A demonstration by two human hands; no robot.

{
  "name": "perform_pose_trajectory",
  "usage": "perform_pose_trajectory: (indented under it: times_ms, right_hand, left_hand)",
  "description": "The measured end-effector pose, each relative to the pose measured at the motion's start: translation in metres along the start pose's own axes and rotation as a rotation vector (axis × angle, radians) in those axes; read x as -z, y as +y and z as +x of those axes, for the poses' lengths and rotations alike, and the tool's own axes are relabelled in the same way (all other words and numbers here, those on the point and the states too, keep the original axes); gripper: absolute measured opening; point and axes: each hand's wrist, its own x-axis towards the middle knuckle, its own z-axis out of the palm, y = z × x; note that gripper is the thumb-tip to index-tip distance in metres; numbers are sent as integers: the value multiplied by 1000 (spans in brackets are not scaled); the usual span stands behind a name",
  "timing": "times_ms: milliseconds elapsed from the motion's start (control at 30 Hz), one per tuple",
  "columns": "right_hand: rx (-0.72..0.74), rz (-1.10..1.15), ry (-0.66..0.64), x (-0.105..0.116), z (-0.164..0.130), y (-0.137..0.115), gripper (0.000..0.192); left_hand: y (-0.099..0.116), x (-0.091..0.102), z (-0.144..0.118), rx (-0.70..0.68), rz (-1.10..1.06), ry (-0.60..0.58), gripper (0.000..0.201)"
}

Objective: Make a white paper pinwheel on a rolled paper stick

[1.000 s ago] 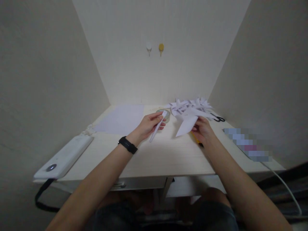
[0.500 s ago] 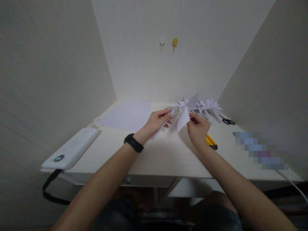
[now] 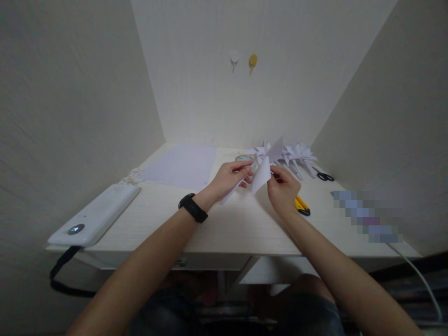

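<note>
My left hand (image 3: 231, 178) is closed around a narrow white paper stick (image 3: 228, 196), whose lower end slants down towards me. Opposite it, my right hand (image 3: 284, 187) pinches a white paper pinwheel (image 3: 262, 175) from its right side; its blades stand out towards the back wall and towards me. The pinwheel is right at the top end of the stick, and I cannot tell whether the two touch. Behind the hands lie several white paper pinwheels with sticks (image 3: 297, 155). A roll of tape (image 3: 244, 158) is partly hidden behind my left fingers.
White paper (image 3: 184, 163) lies at the back left. A white device with a round display (image 3: 98, 215) and black strap is at the left edge. Right of my right hand are a yellow utility knife (image 3: 302, 206) and black scissors (image 3: 325, 177). A blurred-out object (image 3: 364, 217) lies further right.
My right hand has brought the pinwheel slightly left, closer to the stick in my left hand. The whole view has shifted a little.
</note>
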Motion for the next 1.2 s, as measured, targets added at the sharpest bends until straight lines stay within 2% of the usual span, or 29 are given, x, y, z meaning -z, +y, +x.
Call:
perform_pose_trajectory:
  times_ms: [567, 967, 1200]
  right_hand:
    - [58, 0, -10, 0, -1, 0, 16]
    - [141, -105, -30, 3, -2, -1, 16]
    - [72, -93, -26, 3, -1, -2, 14]
  left_hand:
    - [3, 0, -3, -46, 37, -34, 21]
    - [3, 2, -3, -144, 296, -82, 25]
    - [1, 3, -2, -198, 348, -117, 25]
